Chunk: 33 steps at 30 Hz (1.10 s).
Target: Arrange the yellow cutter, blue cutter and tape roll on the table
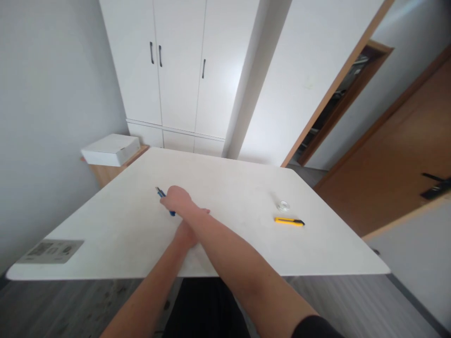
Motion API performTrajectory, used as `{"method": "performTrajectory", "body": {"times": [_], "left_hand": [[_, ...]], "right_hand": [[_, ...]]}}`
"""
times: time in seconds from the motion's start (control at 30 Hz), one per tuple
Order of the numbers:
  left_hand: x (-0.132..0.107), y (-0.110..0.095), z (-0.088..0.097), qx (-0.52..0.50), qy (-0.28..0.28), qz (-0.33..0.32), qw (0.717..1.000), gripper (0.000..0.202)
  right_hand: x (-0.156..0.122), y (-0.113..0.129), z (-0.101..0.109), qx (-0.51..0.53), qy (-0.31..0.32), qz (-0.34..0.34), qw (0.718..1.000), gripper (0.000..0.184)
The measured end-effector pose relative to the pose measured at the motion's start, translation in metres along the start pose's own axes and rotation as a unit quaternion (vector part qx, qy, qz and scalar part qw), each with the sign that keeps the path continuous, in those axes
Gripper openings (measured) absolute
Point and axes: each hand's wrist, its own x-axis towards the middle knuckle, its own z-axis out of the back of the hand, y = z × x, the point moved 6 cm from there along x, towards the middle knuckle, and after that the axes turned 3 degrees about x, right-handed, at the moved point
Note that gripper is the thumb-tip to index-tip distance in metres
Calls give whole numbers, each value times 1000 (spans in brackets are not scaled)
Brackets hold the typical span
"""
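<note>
My right arm reaches across to the left, and my right hand [179, 198] is closed around a slim blue tool [161, 193]. Its narrow greyish tip points up and left, and its blue end sticks out below the hand. Whether it is a knife or some other tool, I cannot make out. Beneath the right forearm lies my left hand [186, 234], low over the white table [232, 180]. The forearm covers most of it, but stretched fingertips show on the far side, with nothing visible in them.
A yellow utility knife [289, 221] lies at the table's right, with a clear ring-shaped roll [283, 206] just behind it. A printed label [52, 251] sits at the front left corner. Beyond the left edge, a white box [111, 149] rests on a wooden surface. White cabinets [179, 65] stand behind.
</note>
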Motion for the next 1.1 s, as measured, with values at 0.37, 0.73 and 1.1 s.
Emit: {"method": "performTrajectory", "body": {"times": [0.37, 0.73, 1.1], "left_hand": [[2, -9, 8, 68, -23, -23, 997, 34], [2, -3, 5, 91, -7, -17, 996, 40], [2, -1, 5, 84, -7, -6, 996, 38]], "right_hand": [[-213, -311, 114, -139, -77, -98, 982, 14], [-276, -385, 111, -196, -120, -155, 961, 22], [-224, -313, 90, -110, -163, -41, 980, 24]]}}
